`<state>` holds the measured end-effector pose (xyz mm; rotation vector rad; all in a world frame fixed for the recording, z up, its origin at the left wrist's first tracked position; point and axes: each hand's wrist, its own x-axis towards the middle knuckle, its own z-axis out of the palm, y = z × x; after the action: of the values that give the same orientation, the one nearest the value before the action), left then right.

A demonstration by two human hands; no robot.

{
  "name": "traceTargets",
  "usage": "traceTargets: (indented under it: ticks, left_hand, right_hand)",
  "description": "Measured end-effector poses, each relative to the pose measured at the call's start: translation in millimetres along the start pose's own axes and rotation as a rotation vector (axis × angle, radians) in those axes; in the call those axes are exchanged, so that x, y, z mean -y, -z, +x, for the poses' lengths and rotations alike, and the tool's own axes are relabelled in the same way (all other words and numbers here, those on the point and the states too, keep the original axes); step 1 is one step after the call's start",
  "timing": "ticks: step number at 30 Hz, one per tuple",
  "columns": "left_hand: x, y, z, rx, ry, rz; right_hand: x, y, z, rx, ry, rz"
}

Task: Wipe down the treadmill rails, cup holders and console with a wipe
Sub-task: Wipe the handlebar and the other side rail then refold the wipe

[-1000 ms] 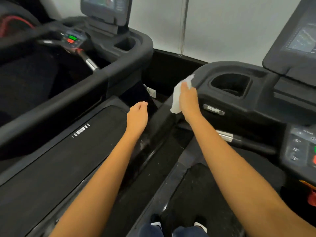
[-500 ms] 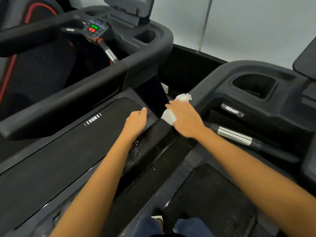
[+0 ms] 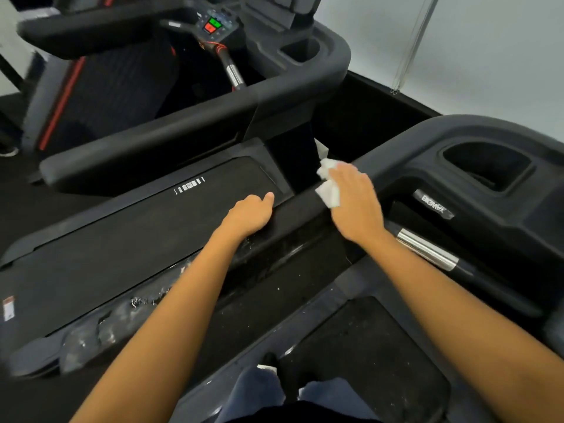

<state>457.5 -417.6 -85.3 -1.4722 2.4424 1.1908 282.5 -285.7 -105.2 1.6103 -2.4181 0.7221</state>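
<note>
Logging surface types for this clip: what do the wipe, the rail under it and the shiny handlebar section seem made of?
Wipe: white, crumpled, probably thin nonwoven or paper.
Rail: matte black, likely moulded plastic or rubbery coating.
Handlebar section: bright mirror-like highlights, apparently polished metal.

light: even, soft, indoor | shadows: faint | blur: slight, left edge | distortion: wide-angle bowing

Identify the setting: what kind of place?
Most likely a gym: two treadmills side by side, one with belt and red and green console buttons, the nearer with a cup holder. The right hand holds a wipe on its rail.
</note>
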Motion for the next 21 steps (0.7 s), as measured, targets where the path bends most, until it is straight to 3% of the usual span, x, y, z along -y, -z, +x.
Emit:
traceTargets:
  ticks: [2, 6, 10, 11, 14, 17, 19, 21]
  left_hand:
    - [2.2, -1.9, -6.0, -0.013, -0.015, 0.059]
    - [3.9, -10.4, -11.5, -0.083, -0.02, 0.152]
    - [7.1, -9.4, -9.7, -0.059, -0.035, 0.111]
    - [7.5, -8.2, -9.7, -0.046, -0.027, 0.089]
    - [8.8, -6.9, -11.7, -0.051, -0.017, 0.078]
    - [6.8, -9.6, -13.8, -0.087, -0.045, 0.16]
    - [5.4, -11.2, -14.6, -0.103, -0.044, 0.197]
    - [5.3, -10.6, -12.8, -0.105, -0.031, 0.192]
  right_hand:
    - [-13.6, -6.6, 1.6, -0.114, -0.333, 0.047]
    - [78.3, -39.9, -21.1, -0.19, -0.893, 0.554]
    - [166.9, -47.7, -67.9, -0.056, -0.833, 0.909]
    - [160.0, -43.6, -63.3, -0.074, -0.862, 0.926]
    - [105.2, -23.0, -8.4, -0.215, -1.184, 0.964]
    - [73.6, -13.4, 23.2, -0.168, -1.255, 0.83]
    - [91.3, -11.5, 11.0, -0.177, -1.2, 0.818]
    - [119.9, -20.7, -18.7, -0.068, -1.024, 0.846]
